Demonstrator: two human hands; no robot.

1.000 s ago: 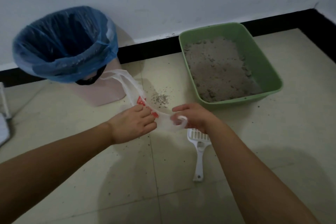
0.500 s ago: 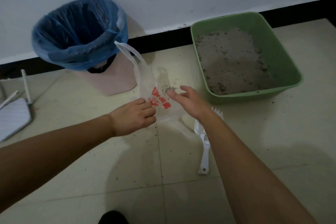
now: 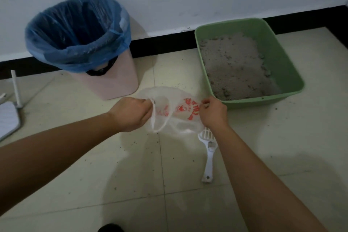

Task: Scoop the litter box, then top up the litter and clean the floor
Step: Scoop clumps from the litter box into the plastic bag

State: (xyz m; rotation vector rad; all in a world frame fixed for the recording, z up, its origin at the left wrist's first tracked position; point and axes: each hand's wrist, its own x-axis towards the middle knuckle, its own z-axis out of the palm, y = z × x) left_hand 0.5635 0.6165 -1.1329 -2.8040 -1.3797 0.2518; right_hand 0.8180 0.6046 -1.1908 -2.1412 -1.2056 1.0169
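Observation:
A thin white plastic bag (image 3: 175,113) with red print hangs over the floor between my hands, its mouth spread. My left hand (image 3: 131,114) grips its left edge and my right hand (image 3: 211,114) pinches its right edge. The green litter box (image 3: 288,68) holding grey litter stands on the floor to the right, by the wall. A white slotted litter scoop (image 3: 209,154) lies on the tiles under my right wrist, its head partly hidden by the bag.
A pink bin (image 3: 111,83) lined with a blue bag stands at the back left against the wall. Litter grains are scattered over the beige tiles (image 3: 169,184). A white dustpan-like object (image 3: 8,120) with a thin handle lies at the far left edge.
My right hand, open half a second ago, now pinches the bag's right edge. Both hands have pulled the bag apart, so its mouth has spread open.

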